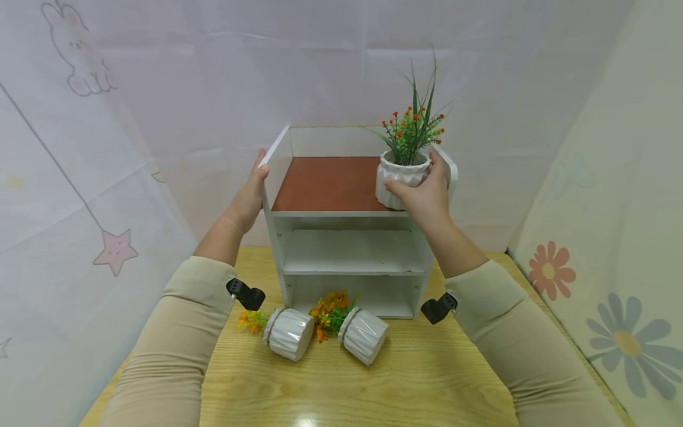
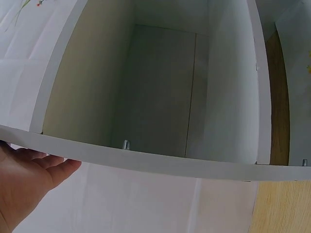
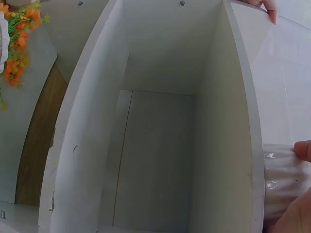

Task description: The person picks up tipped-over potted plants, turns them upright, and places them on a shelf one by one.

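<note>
A white potted plant (image 1: 397, 184) with grass blades and small red-orange flowers sits at the right end of the shelf unit's brown top (image 1: 331, 184). My right hand (image 1: 427, 193) grips its ribbed pot, the thumb on the front and the fingers round the right side. In the right wrist view only part of the pot (image 3: 279, 184) shows. My left hand (image 1: 248, 198) holds the left side panel of the white shelf unit (image 1: 344, 273), the fingers (image 2: 60, 167) against its outer face and the thumb at its front edge.
Two white pots lie tipped over on the wooden table (image 1: 331, 391) before the unit: a left pot (image 1: 290, 333) with yellow flowers and a right pot (image 1: 364, 335) with orange ones. Patterned cloth walls (image 1: 331, 71) stand behind and at both sides.
</note>
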A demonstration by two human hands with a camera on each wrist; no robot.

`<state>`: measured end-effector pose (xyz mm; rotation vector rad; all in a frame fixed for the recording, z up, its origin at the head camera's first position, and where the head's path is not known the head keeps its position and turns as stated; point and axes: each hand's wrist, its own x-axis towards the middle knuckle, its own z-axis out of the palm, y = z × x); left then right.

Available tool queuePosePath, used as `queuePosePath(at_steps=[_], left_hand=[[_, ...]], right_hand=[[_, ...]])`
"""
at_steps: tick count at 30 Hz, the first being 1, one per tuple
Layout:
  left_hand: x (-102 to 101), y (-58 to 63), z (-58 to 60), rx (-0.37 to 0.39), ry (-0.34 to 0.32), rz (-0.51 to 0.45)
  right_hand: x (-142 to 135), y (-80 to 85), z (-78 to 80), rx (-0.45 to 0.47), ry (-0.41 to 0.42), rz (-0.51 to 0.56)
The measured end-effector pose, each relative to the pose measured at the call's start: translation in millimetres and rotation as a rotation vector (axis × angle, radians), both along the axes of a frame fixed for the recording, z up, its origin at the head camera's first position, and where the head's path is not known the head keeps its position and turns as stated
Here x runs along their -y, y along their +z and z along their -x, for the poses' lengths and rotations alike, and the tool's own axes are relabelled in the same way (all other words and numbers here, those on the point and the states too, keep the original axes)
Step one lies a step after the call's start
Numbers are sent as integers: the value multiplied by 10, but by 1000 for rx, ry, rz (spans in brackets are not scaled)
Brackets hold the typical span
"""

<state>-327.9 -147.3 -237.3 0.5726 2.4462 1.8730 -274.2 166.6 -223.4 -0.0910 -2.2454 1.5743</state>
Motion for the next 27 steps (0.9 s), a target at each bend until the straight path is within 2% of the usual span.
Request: queuePosePath(at_steps=[8,15,20,27], left_hand=[[-11,9,-19,-11,-4,-2],[-2,1,-1,-17,-5,-3],[-7,3,-13,-7,-4,-8],[-20,-8,-20,-1,0,-13]], right_hand=[[-13,-22,-7,-28,-24,-19],[-27,-28,-10,-2,-21,-36],[-30,-31,-11,11,-4,-10],[-19,-43,-13,-56,-17,34]])
